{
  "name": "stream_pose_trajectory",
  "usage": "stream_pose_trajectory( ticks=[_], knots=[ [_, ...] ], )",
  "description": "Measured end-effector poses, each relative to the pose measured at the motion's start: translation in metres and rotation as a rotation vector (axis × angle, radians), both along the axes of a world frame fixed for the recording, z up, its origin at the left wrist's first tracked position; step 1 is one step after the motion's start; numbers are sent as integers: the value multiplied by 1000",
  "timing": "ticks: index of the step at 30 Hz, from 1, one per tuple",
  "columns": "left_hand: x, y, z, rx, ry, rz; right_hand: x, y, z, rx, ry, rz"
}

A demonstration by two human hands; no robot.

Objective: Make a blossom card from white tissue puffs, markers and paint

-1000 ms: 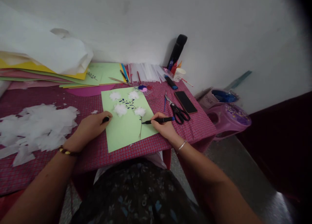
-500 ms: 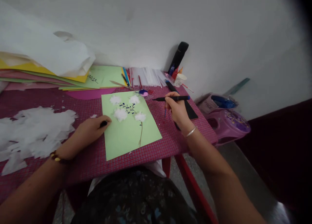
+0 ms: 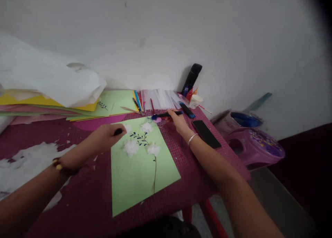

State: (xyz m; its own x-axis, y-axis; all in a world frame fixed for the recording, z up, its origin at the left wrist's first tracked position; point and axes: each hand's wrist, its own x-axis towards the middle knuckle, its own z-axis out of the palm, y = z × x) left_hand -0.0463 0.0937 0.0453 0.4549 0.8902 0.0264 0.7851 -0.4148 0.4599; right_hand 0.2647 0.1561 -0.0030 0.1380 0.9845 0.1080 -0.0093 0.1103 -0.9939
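Note:
My right hand (image 3: 179,122) grips a black marker (image 3: 166,114) with a blue end, held nearly level. Its tip is at the dark blue paint (image 3: 154,117), beside a pink patch; whether it touches cannot be made out. My left hand (image 3: 110,136) is closed around a small black cap (image 3: 118,131), over the left edge of a light green sheet (image 3: 135,186). On this sheet are fluffy white paper flowers (image 3: 131,147), a dark blue leafy sprig (image 3: 139,137) and a thin brown stem (image 3: 155,172).
White paper scraps (image 3: 23,165) lie on the left of the checked tablecloth (image 3: 88,193). Stacked coloured sheets (image 3: 46,108) stand behind them. A black phone (image 3: 206,133), a blue-and-black case (image 3: 186,109), paint bottles (image 3: 189,94) and a white cup (image 3: 196,100) are at the right.
My right hand has moved the marker left and away from me, to the blue paint. My left hand has shifted towards the sheet's upper left. The camera view has tilted up.

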Motion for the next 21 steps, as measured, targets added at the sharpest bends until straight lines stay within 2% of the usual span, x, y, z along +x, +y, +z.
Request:
stream_pose_trajectory(
  ticks=[3,5,11,16,21],
  knots=[
    [27,47,11,-101,-13,-2,2,6,-1,9,-12,22],
    [47,76,11,-127,14,-8,4,7,-2,7,-23,29],
    [95,140,-15,-129,111,-17,11,6,-4,-22,-48,41],
    [110,163,-29,-161,171,-52,11,6,-3,-40,-23,42],
    [115,162,-23,-215,122,-35,14,5,7,-10,72,36]
  ],
)
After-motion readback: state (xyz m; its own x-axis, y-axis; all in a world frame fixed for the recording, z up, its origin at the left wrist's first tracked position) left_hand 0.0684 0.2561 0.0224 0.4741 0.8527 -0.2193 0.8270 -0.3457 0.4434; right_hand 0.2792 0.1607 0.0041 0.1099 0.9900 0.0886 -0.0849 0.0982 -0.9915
